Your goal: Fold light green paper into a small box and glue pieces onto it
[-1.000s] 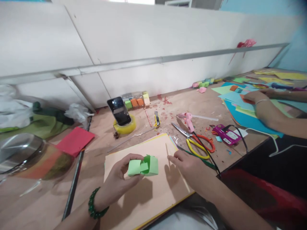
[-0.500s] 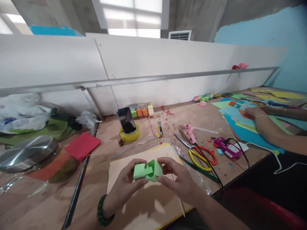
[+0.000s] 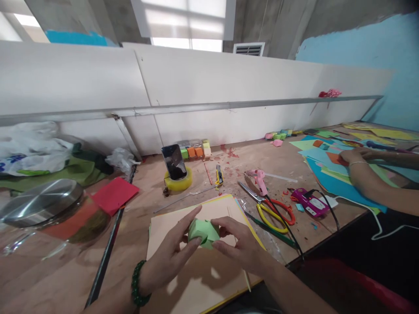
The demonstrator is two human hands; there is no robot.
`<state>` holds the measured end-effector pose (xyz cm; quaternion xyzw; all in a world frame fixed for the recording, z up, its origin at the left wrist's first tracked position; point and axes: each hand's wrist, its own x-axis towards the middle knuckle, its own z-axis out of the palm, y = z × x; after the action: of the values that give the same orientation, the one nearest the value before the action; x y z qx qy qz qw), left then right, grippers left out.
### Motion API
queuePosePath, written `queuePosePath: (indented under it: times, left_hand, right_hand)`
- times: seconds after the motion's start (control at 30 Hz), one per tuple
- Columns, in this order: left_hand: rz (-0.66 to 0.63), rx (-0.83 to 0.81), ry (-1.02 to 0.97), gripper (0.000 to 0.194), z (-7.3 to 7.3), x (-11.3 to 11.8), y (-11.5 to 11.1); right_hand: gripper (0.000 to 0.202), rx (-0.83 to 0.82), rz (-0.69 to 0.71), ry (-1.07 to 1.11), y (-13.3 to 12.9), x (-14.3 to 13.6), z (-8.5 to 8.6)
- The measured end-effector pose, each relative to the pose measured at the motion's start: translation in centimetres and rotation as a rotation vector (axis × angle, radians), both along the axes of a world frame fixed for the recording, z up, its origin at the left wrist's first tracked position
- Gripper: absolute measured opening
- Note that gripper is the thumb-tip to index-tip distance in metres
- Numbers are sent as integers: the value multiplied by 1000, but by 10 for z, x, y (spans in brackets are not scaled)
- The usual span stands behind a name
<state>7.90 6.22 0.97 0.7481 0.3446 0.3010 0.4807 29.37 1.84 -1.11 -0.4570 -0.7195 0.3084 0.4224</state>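
Note:
Between my hands is a small folded paper box (image 3: 205, 232), light green, held above a stack of pale peach paper (image 3: 193, 283). My left hand (image 3: 175, 244) grips its left side, thumb in front and fingers behind; a green bead bracelet circles that wrist. On the box's right side, my right hand (image 3: 240, 244) pinches with thumb and fingers. The box's two parts sit close together, and the fingers hide some of its edges. A thin stick (image 3: 246, 280) lies on the paper below my right hand.
Right of the paper lie scissors (image 3: 273, 213), a pink glue gun (image 3: 260, 181) and a purple power strip (image 3: 310, 203). Beyond it are a yellow cutter (image 3: 219, 175) and a phone (image 3: 174, 162) on a tape roll (image 3: 179, 182). Left stands a lidded jar (image 3: 81, 226). A co-worker's hands (image 3: 355, 157) handle paper.
The green box's two parts have come together, closing the gap and the flap seen between them. My left fingers have stretched upward and shifted slightly right around it.

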Motion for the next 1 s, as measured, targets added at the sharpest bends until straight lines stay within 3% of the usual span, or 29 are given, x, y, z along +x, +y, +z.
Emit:
queuePosePath:
  times: [0.13, 0.47, 1.0]
  left_hand:
    - [-36, 50, -34, 41, 4, 4, -2]
    - [-58, -6, 2, 49, 6, 1, -4]
    - [-113, 188, 149, 29, 19, 0, -2]
  right_hand:
    - [37, -18, 33, 17, -1, 0, -2]
    - [39, -32, 21, 88, 0, 0, -5]
    - [38, -71, 53, 118, -2, 0, -6]
